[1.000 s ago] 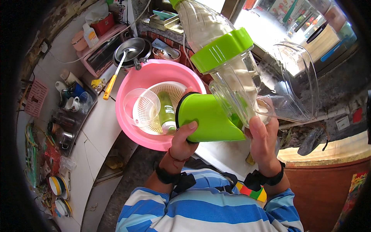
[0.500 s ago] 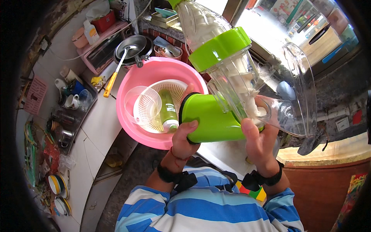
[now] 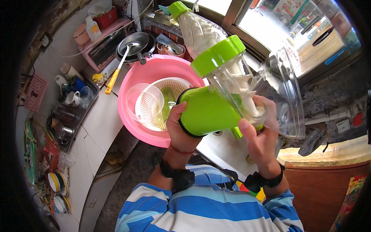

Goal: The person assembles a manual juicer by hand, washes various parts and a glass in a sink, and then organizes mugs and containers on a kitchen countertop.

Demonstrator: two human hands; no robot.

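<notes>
Both hands hold a green and clear plastic juicer, tilted over the sink. My left hand wraps round the black-rimmed end of its green body, thumb on top. My right hand grips the other end by the clear barrel, where a white spiral auger shows inside. Above, a green ring joins the barrel to a clear upper chamber with a green cap. A large clear plastic part sits at the barrel's right; whether it is attached I cannot tell. The fingers under the body are hidden.
A pink basin stands to the left, holding a white colander, a clear cup and a green bottle, partly hidden. Beyond lie a yellow-handled ladle and a pan. The white sink is below; a window is ahead.
The juicer has tilted and shifted slightly left and down, with both hands still on it. It now covers more of the green bottle, and its green cap has come into view.
</notes>
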